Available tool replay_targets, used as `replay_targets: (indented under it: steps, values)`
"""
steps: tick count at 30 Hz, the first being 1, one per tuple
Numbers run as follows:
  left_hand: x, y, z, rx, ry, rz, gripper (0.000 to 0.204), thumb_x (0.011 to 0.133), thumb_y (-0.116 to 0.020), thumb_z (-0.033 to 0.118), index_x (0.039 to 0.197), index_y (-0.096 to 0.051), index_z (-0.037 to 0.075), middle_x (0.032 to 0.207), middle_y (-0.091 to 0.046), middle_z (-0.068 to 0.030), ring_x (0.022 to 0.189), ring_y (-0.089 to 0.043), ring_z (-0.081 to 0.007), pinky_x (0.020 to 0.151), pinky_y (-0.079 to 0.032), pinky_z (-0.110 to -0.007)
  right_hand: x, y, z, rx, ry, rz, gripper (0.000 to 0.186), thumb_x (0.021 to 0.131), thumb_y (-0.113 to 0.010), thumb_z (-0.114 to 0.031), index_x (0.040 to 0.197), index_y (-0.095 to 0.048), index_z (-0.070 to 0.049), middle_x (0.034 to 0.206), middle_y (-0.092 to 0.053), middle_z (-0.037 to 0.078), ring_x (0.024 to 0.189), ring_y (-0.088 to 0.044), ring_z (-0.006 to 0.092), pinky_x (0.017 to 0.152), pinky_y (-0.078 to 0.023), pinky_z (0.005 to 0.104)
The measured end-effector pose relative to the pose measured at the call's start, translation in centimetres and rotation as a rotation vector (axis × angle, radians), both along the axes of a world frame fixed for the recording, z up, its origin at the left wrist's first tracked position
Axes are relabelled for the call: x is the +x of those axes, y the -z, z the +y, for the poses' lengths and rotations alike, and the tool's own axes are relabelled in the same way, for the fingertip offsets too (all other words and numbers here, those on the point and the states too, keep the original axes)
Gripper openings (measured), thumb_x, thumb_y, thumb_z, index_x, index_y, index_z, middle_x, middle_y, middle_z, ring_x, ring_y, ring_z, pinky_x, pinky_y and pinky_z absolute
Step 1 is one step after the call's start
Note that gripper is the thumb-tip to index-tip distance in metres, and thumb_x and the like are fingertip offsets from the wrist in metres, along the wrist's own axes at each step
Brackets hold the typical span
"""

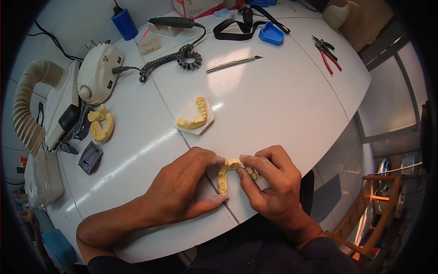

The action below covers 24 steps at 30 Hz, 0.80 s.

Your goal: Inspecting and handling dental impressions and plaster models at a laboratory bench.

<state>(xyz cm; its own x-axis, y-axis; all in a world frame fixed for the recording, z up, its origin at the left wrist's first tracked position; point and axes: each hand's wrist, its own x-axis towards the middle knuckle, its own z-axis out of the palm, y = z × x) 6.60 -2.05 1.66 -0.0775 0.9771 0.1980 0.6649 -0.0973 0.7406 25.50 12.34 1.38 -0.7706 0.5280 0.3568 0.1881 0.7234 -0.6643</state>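
Near the table's front edge, my two hands hold a yellow plaster dental cast (222,181), shaped like an arch. My left hand (180,187) grips the arch's left limb between thumb and fingertips. The thumb and fingers of my right hand (276,182) pinch its right part, where some teeth look greyish. A thin line shows at the front of the arch; I cannot tell whether it is one piece or two. Whitish dust coats my fingertips. Just beyond my hands lies another yellow dental cast (200,112) on a white base.
Yellow cast pieces (102,130) and a grey impression piece (90,157) lie at left, near a white control box (100,73) and a ribbed hose (29,100). Further back are a craft knife (234,64), a corded handpiece (171,22), a blue tray (272,34) and red-handled pliers (328,57).
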Motion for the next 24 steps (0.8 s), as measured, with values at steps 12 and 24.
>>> replay_targets:
  steps: [12, 24]
  values:
    - [0.02, -0.26, -0.11, -0.048, 0.021, 0.011, 0.072, 0.076, -0.095, 0.023, 0.135, -0.059, 0.002, 0.128, -0.063, -0.0184, 0.109, -0.068, -0.0324, 0.082, -0.06, -0.036, -0.08, 0.36, -0.36, -0.034, 0.007, 0.052, 0.029, 0.077, -0.081, 0.004, 0.105, -0.075, 0.004, 0.09, -0.062, 0.014, 0.074, -0.064, 0.0235, 0.062, -0.053, 0.0334]
    - [-0.03, -0.17, 0.11, 0.024, 0.035, -0.012, 0.072, 0.078, -0.094, 0.022, 0.139, -0.061, 0.001, 0.13, -0.068, -0.0201, 0.116, -0.07, -0.0341, 0.095, -0.059, -0.039, -0.24, 0.23, -0.15, 0.001, 0.018, 0.056, 0.026, 0.078, -0.081, 0.003, 0.103, -0.075, 0.005, 0.089, -0.061, 0.013, 0.075, -0.062, 0.0239, 0.061, -0.051, 0.0342]
